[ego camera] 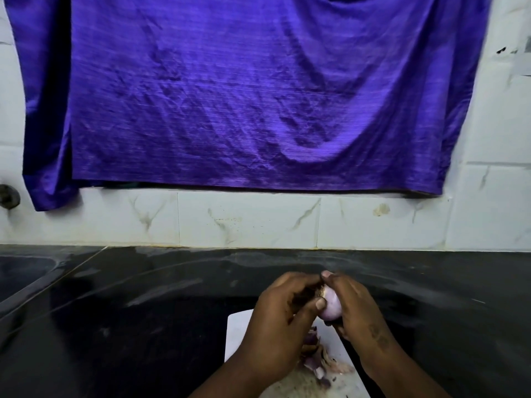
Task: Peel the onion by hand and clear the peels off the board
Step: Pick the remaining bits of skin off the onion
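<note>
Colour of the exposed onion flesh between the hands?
Pale pink-lilac, with a brownish root end: the small round onion, head view.

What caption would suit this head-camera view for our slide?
Left hand and right hand hold a pale onion above the white board, peels piled beneath.

One head-worn camera looks forward and down from above and behind the grip, where the left hand (pixel 275 320) and right hand (pixel 355 310) both hold the onion (pixel 332 307), close to the lens, low and slightly right of centre. Under the grip the white board (pixel 238 331) runs off the bottom edge; beyond it lie the dark counter (pixel 143 311), tiled wall (pixel 244 219) and purple cloth (pixel 230 96).
</note>
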Demonstrator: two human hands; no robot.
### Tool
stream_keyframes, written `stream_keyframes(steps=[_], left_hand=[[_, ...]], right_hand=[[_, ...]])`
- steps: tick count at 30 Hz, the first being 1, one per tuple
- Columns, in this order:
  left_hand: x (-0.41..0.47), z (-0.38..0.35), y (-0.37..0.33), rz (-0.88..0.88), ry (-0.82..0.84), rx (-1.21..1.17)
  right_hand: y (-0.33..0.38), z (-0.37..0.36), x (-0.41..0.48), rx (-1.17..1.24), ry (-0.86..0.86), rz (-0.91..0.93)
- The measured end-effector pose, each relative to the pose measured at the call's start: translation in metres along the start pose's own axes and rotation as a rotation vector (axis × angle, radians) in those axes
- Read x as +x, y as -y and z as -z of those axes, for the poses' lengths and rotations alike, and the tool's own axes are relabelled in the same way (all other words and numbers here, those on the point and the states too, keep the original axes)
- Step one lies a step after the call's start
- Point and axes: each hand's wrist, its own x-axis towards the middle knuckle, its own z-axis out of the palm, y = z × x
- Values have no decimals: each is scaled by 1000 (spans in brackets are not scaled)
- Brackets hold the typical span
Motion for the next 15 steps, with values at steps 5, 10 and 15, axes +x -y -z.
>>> stream_keyframes(steps=[5,10,15], left_hand=[[5,3,7,77,-76,-97],[9,11,4,99,24,-219],[7,19,-1,55,168,-70]], right_hand=[[6,-1,-2,-68,54,32],[11,0,-8,-142,66,95],[9,0,-8,-294,39,219]])
